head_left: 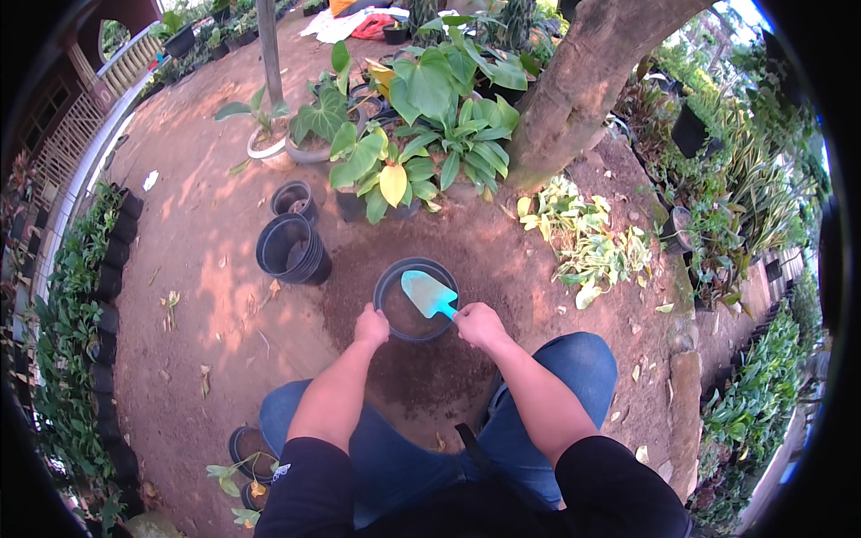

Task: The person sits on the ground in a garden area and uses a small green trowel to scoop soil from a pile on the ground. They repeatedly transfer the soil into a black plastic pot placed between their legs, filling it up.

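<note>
A round black plastic plant pot (pixel 419 337) stands on the ground in front of my bent knees, with dark soil visible inside. My left hand (pixel 372 325) is closed on the pot's near left rim. In my right hand (pixel 480 325), at the opposite side of the pot, is the handle of a turquoise hand trowel (pixel 427 291). The trowel's broad blade lies over the pot's opening and points away to the left. Whether any soil rests on the pale face of the blade, I cannot tell.
Nested black pots (pixel 296 255) and another black pot (pixel 294 199) stand to the left. Beyond are leafy potted plants (pixel 430 99) and a tree trunk (pixel 583 85). Cut yellow-green leaves (pixel 587 238) lie at right. Small pots (pixel 251 448) sit by my left knee.
</note>
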{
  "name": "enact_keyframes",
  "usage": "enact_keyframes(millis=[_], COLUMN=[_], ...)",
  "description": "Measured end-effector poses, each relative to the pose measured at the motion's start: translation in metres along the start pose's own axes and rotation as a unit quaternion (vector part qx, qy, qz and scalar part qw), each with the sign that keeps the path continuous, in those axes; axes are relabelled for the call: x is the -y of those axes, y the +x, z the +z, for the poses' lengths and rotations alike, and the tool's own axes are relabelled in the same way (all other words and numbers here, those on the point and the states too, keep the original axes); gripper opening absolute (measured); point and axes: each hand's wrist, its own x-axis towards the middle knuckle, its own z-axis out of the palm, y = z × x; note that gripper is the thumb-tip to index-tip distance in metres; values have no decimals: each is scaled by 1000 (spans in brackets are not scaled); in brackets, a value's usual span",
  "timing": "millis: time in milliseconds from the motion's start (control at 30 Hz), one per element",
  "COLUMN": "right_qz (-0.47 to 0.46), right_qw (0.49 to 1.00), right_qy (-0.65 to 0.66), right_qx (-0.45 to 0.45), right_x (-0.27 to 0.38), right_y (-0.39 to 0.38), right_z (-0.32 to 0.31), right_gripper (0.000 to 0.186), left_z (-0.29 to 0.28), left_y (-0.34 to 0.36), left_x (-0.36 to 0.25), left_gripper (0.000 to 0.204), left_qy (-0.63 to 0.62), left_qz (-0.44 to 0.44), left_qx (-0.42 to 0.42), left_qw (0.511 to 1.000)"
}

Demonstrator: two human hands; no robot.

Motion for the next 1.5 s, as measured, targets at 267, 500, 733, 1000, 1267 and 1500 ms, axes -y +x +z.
enact_keyframes(millis=[267,500,733,1000,1267,1500], right_qz=[-86,-96,-46,-28,1,-33], right_qw=[994,987,988,990,994,996], right_qy=[-53,-129,-143,-133,-101,-76], right_qx=[-30,-1,-22,-32,-48,-33], right_x=[-12,-3,9,4,-13,4], right_y=[-4,-10,-10,1,10,-9], right_z=[37,28,8,-6,3,0], right_gripper=[31,32,31,32,33,34], left_z=[0,7,12,9,0,7], left_y=[-8,-20,-18,-30,-17,5], left_x=[-9,-19,-16,-30,-25,-4], left_gripper=[32,32,41,39,38,59], left_qy=[-31,-96,-162,-104,100,120], left_qz=[-15,-97,-144,-144,-23,-30], left_qx=[33,81,90,66,-49,-51], left_qw=[999,987,972,982,994,991])
